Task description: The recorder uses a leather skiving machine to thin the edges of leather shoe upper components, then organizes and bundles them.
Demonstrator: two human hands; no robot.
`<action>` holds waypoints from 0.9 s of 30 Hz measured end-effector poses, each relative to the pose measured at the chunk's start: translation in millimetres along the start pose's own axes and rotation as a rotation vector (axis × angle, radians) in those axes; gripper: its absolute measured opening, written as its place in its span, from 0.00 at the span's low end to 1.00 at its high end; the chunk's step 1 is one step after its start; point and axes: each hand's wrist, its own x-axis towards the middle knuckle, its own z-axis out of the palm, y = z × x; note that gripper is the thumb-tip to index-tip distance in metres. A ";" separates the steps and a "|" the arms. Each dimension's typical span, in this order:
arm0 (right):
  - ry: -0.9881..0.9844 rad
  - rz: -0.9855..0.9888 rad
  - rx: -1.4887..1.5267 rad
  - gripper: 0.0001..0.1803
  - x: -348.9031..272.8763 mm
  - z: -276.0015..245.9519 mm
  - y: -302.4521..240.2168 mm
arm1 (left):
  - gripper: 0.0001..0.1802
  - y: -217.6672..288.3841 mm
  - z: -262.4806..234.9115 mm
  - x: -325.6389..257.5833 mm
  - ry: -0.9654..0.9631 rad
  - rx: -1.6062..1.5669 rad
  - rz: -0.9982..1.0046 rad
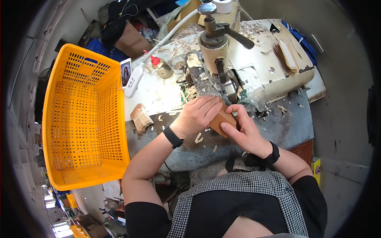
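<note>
Between my hands is a brown leather piece point(223, 123), possibly several layers, its far end at the wheel of a bench machine point(214, 47) that looks like a leather skiver. My left hand point(199, 114) lies over its far left side with the fingers together, pressing on it. The near right side is gripped by my right hand point(248, 133), thumb on top and the other fingers around the edge. Left of my left hand sits a bundle of tan leather pieces point(141, 118). The machine's blade area is partly hidden behind my fingers.
A large yellow plastic basket point(85, 174) stands at the left. Behind the bundle are a white lamp on a flexible neck point(135, 79), a phone point(126, 73) and a red-capped bottle point(162, 68). Brown pieces point(285, 57) stand on the machine's housing. Scraps litter the worktop point(278, 127).
</note>
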 end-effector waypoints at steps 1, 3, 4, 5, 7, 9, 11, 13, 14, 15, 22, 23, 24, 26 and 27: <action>0.004 -0.002 -0.021 0.22 -1.1 0.0 2.3 | 0.21 -0.1 -1.1 -0.5 -0.025 -0.010 0.009; -0.008 0.009 -0.007 0.23 -2.3 0.9 1.6 | 0.22 -0.2 -4.8 -0.9 -0.075 -0.031 0.027; -0.013 0.013 -0.002 0.23 -2.4 1.4 0.4 | 0.22 -0.1 -4.8 -1.7 -0.071 -0.026 0.032; -0.010 0.015 -0.007 0.23 -2.6 1.5 -1.2 | 0.23 0.4 -4.6 -2.4 -0.067 -0.021 0.037; -0.007 0.018 -0.018 0.24 -2.1 1.6 -4.0 | 0.23 -0.1 -4.4 -2.7 -0.054 -0.010 0.037; -0.001 0.013 -0.011 0.24 0.8 1.9 -4.4 | 0.22 -1.2 -5.1 -1.1 -0.037 0.004 0.030; 0.007 0.009 -0.006 0.23 2.4 1.7 -4.8 | 0.22 -1.8 -6.0 0.3 -0.025 -0.003 0.017; 0.015 0.007 -0.003 0.23 2.8 2.1 -3.8 | 0.22 -1.4 -7.4 3.3 -0.018 -0.010 0.009; 0.038 -0.025 0.022 0.23 2.4 2.7 -0.5 | 0.22 -0.5 -8.2 6.2 -0.017 -0.014 0.007; 0.062 -0.056 0.046 0.23 1.8 3.1 4.8 | 0.22 0.4 -8.5 8.4 -0.016 -0.017 0.006; 0.040 0.036 0.075 0.21 -1.7 -1.8 5.3 | 0.22 1.9 -4.0 8.2 -0.047 -0.101 0.003; 0.057 0.035 0.084 0.21 -1.2 -1.1 6.6 | 0.22 2.0 -3.2 9.0 -0.034 -0.092 0.000; 0.074 0.036 0.093 0.21 -1.9 0.5 10.1 | 0.22 2.4 -2.0 9.5 -0.020 -0.084 -0.003; 0.106 0.037 0.132 0.20 1.1 0.7 12.1 | 0.18 -1.3 -1.6 8.8 -0.021 -0.019 0.034; 0.117 -0.004 0.100 0.20 -0.2 0.1 11.2 | 0.18 0.5 -1.5 8.5 -0.032 -0.053 0.031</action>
